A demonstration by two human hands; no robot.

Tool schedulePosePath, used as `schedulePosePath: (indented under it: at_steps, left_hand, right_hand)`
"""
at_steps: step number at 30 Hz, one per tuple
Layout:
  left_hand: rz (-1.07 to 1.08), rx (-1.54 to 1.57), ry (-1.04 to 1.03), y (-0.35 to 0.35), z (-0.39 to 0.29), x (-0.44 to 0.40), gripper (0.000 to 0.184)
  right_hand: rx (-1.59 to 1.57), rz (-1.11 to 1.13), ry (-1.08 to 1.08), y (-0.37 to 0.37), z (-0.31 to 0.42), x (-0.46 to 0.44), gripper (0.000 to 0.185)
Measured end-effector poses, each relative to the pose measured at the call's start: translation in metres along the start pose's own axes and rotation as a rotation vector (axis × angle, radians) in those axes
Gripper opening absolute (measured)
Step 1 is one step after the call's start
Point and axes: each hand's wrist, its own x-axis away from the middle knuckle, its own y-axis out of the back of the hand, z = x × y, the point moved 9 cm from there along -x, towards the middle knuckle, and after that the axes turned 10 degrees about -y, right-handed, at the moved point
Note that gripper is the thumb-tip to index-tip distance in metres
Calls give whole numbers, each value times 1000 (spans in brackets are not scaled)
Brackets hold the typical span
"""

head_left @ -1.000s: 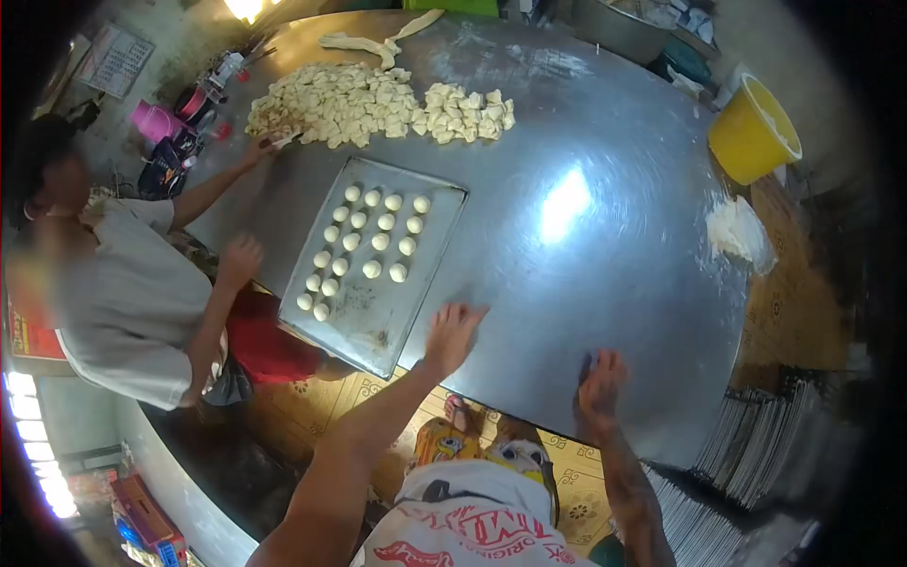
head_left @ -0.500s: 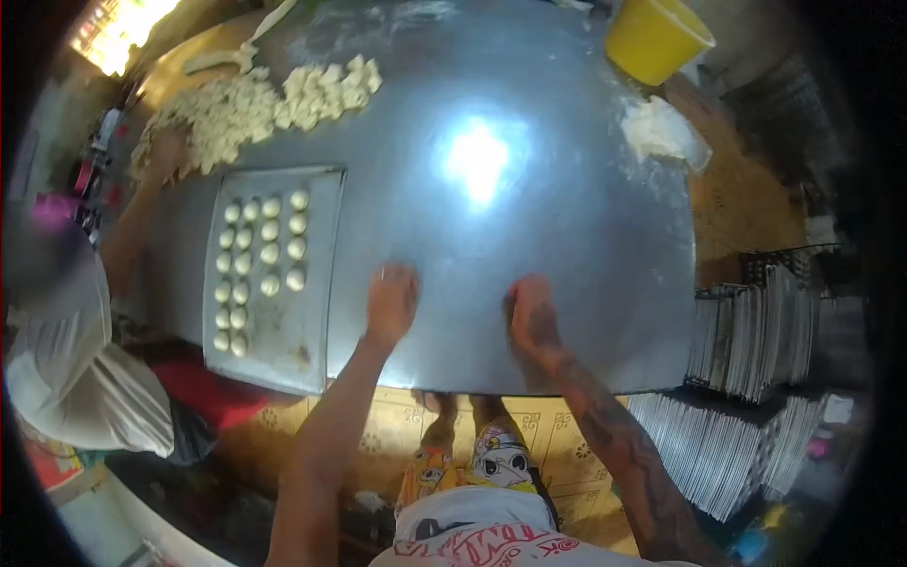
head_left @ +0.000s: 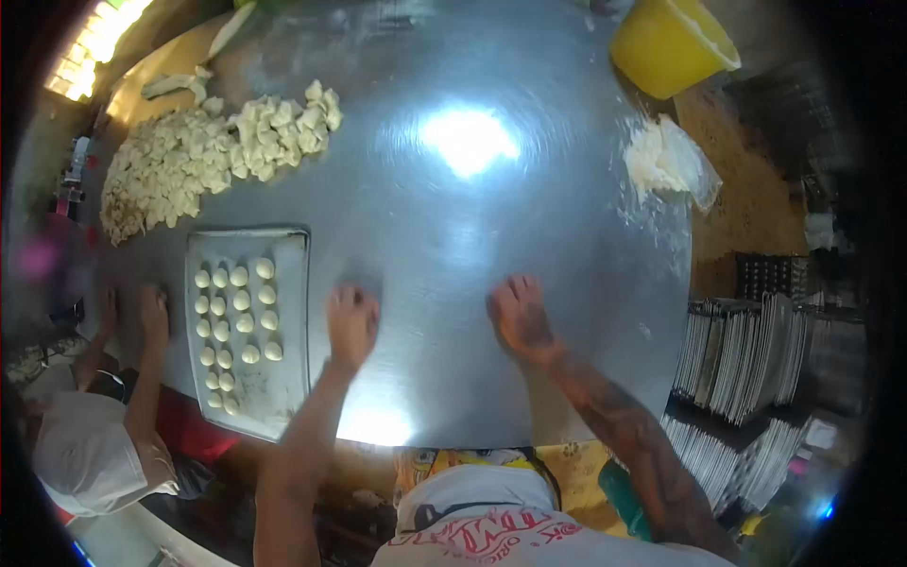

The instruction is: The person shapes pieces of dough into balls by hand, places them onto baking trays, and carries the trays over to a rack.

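Observation:
My left hand (head_left: 352,326) is curled palm-down on the metal tabletop (head_left: 435,246), just right of a baking tray (head_left: 274,402). Its fingers are bent in, and whatever lies under the palm is hidden. My right hand (head_left: 521,317) is cupped the same way on the steel, a forearm's width or so further right; I cannot make out anything beneath it. Rows of small round dough balls (head_left: 242,300) sit on the tray, with bare metal at its lower right.
Cut dough pieces (head_left: 203,156) are heaped at the far left. A co-worker's hand (head_left: 154,317) rests left of the tray. A yellow bucket (head_left: 666,47) and a white floury mass (head_left: 666,161) occupy the far right. Stacked metal trays (head_left: 737,354) stand beyond the right edge.
The camera view has shifted, so the tray and dough heap appear lower and further left. The co-worker's hand has left the dough heap for the table beside the tray. Both my hands stay curled.

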Motion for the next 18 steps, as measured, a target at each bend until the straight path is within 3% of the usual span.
schedulePosePath:
  at_steps: [1,3,5,6,8,10,11,13,14,16,17,18]
  left_hand:
    - [11,4,7,-3,7,-37,11]
    - [-204,-32,110,5,25,-94,12]
    - [-129,119,112,-28,10,-56,13]
    - [-112,243,85,-33,8,-51,15]
    - [-76,292,-114,-13,-26,-20,19]
    - [-30,503,398,-37,26,-21,18]
    - [-28,36,-11,-7,-2,-75,17]
    - [-71,28,-7,-22,7,-118,15]
    - [-99,89,33,-29,4,-114,15]
    - [-111,224,-12,-35,-3,-97,14]
    - [-119,218,-19,-30,-5,-81,14]
    - [-47,394,134,-37,9,-62,15]
  right_hand:
    - [34,-121,12,12,8,-37,9]
    - [23,-182,36,-4,9,-78,7]
    - [33,-23,42,-34,8,-67,8]
    - [-32,6,184,-35,16,-41,9]
    - [-134,106,313,-21,15,-18,11]
    - [-11,80,255,-15,4,-56,12]
    - [17,69,236,-13,15,-91,13]
    - [36,77,225,-36,27,-120,12]
    - [51,-134,261,-25,40,-108,12]
    - [-69,-76,321,-27,42,-102,11]
    - [-201,227,293,-45,33,-76,11]
    - [-146,287,310,-35,34,-64,10]
